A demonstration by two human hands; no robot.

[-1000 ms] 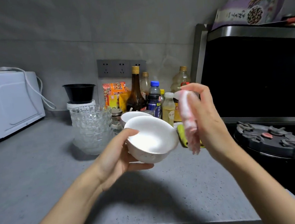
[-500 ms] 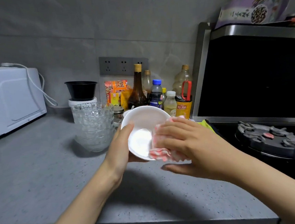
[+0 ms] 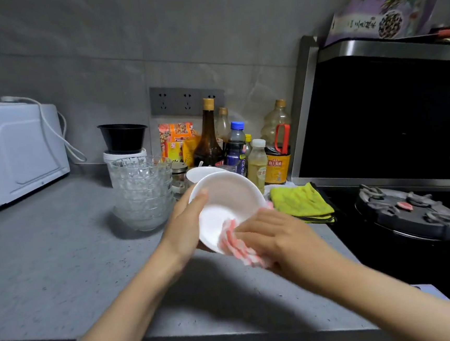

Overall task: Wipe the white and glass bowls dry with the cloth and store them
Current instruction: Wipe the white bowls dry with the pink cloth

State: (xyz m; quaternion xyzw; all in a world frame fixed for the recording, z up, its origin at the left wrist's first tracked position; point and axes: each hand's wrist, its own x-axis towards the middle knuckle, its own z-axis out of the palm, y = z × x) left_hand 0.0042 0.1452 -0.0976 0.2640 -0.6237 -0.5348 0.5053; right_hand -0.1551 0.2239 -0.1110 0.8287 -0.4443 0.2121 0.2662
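My left hand (image 3: 185, 225) grips a white bowl (image 3: 226, 197) by its left rim, thumb over the edge, tilted toward me above the grey counter (image 3: 63, 266). My right hand (image 3: 276, 236) holds a pink-and-white striped cloth (image 3: 237, 246) and presses it against the bowl's lower right inner wall. A second white bowl (image 3: 201, 172) sits just behind the held one, mostly hidden. A stack of several glass bowls (image 3: 142, 191) stands on the counter to the left of my left hand.
Bottles and packets (image 3: 241, 147) crowd the back wall. A yellow-green cloth (image 3: 300, 201) lies by the stove edge. A black stove burner (image 3: 409, 211) is at right, a white microwave (image 3: 12, 150) at left, a black bowl on a white tub (image 3: 123, 138) behind the glass stack.
My right hand brought the striped cloth from beside the bowl into it and slid it down to the lower right wall. The bowl tilted more toward me.
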